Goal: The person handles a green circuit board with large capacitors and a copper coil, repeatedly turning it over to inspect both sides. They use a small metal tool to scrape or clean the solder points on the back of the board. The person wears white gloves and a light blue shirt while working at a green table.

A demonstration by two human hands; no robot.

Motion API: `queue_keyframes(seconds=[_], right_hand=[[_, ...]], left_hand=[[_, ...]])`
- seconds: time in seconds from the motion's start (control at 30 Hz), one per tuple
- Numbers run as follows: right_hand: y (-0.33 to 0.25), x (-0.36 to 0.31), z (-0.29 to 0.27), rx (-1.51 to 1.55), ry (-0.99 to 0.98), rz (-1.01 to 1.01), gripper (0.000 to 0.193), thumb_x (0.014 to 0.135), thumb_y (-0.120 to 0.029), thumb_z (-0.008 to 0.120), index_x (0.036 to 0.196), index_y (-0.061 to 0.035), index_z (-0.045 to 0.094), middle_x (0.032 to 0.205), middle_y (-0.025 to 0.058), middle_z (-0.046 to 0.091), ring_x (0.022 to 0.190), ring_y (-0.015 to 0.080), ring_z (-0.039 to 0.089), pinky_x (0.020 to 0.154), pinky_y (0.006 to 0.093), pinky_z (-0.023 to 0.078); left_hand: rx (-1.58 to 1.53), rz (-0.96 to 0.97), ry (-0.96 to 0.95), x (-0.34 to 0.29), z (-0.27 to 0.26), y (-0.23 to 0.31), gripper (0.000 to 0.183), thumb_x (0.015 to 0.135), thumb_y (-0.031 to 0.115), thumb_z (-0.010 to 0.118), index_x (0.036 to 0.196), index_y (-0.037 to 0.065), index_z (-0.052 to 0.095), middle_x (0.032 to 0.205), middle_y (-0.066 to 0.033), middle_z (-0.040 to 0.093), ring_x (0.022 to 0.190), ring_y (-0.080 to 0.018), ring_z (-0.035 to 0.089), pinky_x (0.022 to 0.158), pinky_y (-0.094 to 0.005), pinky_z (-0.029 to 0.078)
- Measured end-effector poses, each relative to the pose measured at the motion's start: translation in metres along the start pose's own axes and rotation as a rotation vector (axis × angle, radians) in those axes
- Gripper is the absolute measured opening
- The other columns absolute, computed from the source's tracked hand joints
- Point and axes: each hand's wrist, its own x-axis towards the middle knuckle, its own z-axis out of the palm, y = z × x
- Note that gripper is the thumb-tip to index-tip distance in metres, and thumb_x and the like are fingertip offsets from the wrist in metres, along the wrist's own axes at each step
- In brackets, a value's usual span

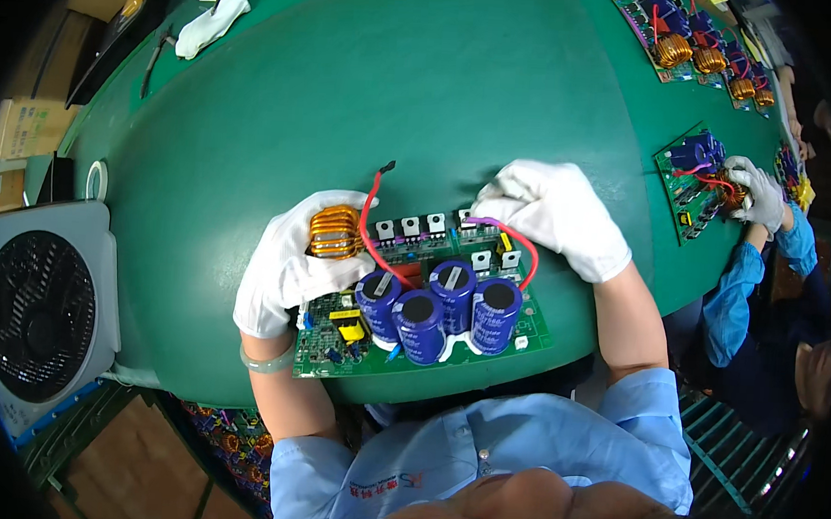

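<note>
A green circuit board (534,336) lies at the table's near edge in front of me. On it stand several purple cylindrical capacitors (419,324), with a row of transistors (411,227) along its far edge. My left hand (279,266), in a white glove, is closed round a copper-wound coil (335,232) at the board's left. Beside it a red wire (369,221) rises to a dark tip. My right hand (554,210), also gloved, has its fingers bunched at the far right edge, by the purple-sleeved end of another red wire (531,256). What those fingers pinch is hidden.
A box fan (42,306) stands at left. A white glove (212,25) and dark hand tools lie far left on the green table (424,91). At right, a co-worker's gloved hand (762,195) is on another board (675,193). More boards (671,52) line the far right.
</note>
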Motion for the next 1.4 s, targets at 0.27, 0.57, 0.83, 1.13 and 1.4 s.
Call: queue_keyframes(seconds=[0.27, 0.57, 0.83, 1.13, 1.4], right_hand=[[0.024, -0.004, -0.028, -0.164, 0.024, -0.036, 0.029, 0.084, -0.032, 0.076, 0.081, -0.0086, 0.060, 0.070, 0.0124, 0.060, 0.065, 0.0358, 0.061, 0.056, 0.0412, 0.045], [0.017, -0.004, -0.020, -0.174, 0.067, -0.083, 0.034, 0.087, -0.028, 0.076, 0.073, -0.0061, 0.054, 0.064, 0.0123, 0.049, 0.054, 0.0297, 0.047, 0.052, 0.0398, 0.037], [-0.012, -0.007, -0.018, 0.511, -0.325, 0.217, 0.027, 0.087, -0.022, 0.077, 0.105, -0.0017, 0.073, 0.095, 0.0069, 0.074, 0.087, 0.0109, 0.065, 0.080, 0.0272, 0.053], [-0.021, -0.002, 0.003, 0.115, -0.305, -0.199, 0.047, 0.085, -0.047, 0.073, 0.081, -0.0012, 0.065, 0.072, 0.0152, 0.060, 0.065, 0.0284, 0.058, 0.061, 0.0387, 0.045], [-0.015, -0.001, 0.007, 0.137, -0.239, -0.277, 0.045, 0.087, -0.042, 0.067, 0.078, 0.0014, 0.058, 0.067, 0.0188, 0.056, 0.060, 0.0334, 0.050, 0.058, 0.0432, 0.042]], left_hand=[[-0.068, 0.007, 0.001, -0.001, -0.002, -0.007, 0.061, 0.067, 0.016, 0.086, 0.123, 0.004, 0.063, 0.100, -0.0037, 0.067, 0.086, -0.0107, 0.061, 0.078, -0.0274, 0.052], [-0.071, -0.033, -0.010, -0.003, 0.000, -0.003, 0.073, 0.067, 0.030, 0.091, 0.127, 0.000, 0.060, 0.097, -0.0049, 0.066, 0.090, -0.0126, 0.062, 0.083, -0.0272, 0.051], [-0.069, 0.019, -0.038, -0.001, 0.000, -0.009, 0.066, 0.068, 0.019, 0.088, 0.126, 0.003, 0.061, 0.101, -0.0045, 0.066, 0.090, -0.0122, 0.062, 0.083, -0.0271, 0.051], [-0.270, -0.044, 0.022, 0.000, 0.010, -0.012, 0.057, 0.075, 0.011, 0.084, 0.126, -0.002, 0.059, 0.098, -0.0073, 0.068, 0.087, -0.0132, 0.064, 0.079, -0.0261, 0.053], [-0.363, -0.087, 0.147, -0.004, 0.024, 0.000, 0.047, 0.078, 0.009, 0.080, 0.121, -0.003, 0.062, 0.097, -0.0095, 0.068, 0.085, -0.0143, 0.065, 0.076, -0.0263, 0.054]])
